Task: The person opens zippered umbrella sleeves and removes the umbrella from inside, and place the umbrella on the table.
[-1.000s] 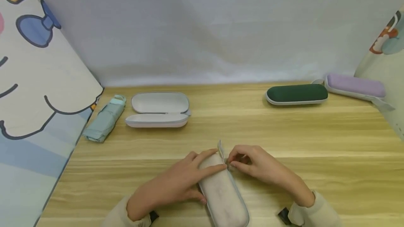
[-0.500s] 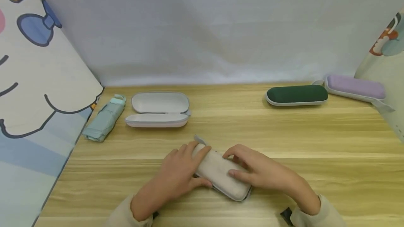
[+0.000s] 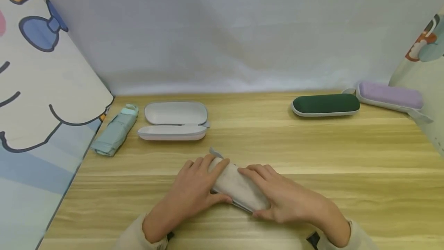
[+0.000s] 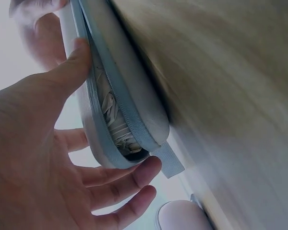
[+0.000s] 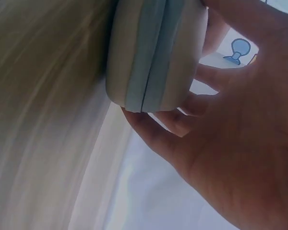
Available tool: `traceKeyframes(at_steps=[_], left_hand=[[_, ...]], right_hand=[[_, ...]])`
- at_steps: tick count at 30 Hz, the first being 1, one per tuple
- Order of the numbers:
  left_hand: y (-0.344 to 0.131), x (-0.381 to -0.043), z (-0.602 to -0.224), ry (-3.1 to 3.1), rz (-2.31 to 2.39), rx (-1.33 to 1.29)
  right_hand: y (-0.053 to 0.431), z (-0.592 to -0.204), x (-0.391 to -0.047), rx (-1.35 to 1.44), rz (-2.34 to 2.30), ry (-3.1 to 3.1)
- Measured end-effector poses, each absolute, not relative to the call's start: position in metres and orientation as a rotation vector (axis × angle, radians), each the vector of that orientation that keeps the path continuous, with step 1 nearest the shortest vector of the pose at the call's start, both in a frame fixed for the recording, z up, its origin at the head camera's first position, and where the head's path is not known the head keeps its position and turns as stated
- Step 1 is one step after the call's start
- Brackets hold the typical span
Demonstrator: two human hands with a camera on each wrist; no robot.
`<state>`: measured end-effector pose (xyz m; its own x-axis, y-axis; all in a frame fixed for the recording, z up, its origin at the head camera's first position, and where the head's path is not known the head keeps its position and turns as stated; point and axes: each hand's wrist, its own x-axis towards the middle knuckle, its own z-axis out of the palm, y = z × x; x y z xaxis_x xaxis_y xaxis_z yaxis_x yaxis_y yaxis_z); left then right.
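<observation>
A cream zippered case [image 3: 239, 185] with a pale blue zip band lies slantwise on the table between both hands. My left hand [image 3: 192, 188] grips its far left end, fingers over the top and thumb along the near side. At the near right end, my right hand [image 3: 282, 192] holds the case with fingers over the top edge and thumb low. In the left wrist view the zip band [image 4: 122, 103] gapes, and whitish crumpled contents [image 4: 116, 122] show inside; their kind cannot be told. The right wrist view shows that end's edges [image 5: 146, 72] close together.
Behind the left hand stands an opened pale hard case [image 3: 175, 120]. A folded light-green umbrella [image 3: 116, 130] lies left of it. At the back right are a green case [image 3: 326, 104] and a purple case [image 3: 392, 95]. A white curtain [image 3: 243, 34] borders the wooden table [image 3: 347, 149].
The cream case has turned and shifted, its far end swinging left. My right hand has gone from pinching near the zip at the far end to gripping the near right end.
</observation>
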<state>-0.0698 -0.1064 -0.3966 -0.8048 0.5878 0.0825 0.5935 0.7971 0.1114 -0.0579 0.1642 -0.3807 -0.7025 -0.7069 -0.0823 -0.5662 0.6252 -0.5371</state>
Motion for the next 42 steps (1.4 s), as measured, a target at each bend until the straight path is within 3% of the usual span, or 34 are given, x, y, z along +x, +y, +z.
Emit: traceKeyframes(at_steps=[16, 28, 42], left_hand=[[-0.110, -0.065, -0.368, -2.736, -0.268, -0.972], [-0.090, -0.055, -0.369, -2.512, -0.429, -1.442], [-0.079, -0.080, -0.384, -2.743, -0.147, -1.607]], right_hand=[[0.184, -0.386, -0.079, -0.799, -1.105, 2.345], [0.198, -0.395, -0.091, -0.738, -1.366, 2.226], [0.205, -0.403, -0.095, -0.644, -1.482, 2.103]])
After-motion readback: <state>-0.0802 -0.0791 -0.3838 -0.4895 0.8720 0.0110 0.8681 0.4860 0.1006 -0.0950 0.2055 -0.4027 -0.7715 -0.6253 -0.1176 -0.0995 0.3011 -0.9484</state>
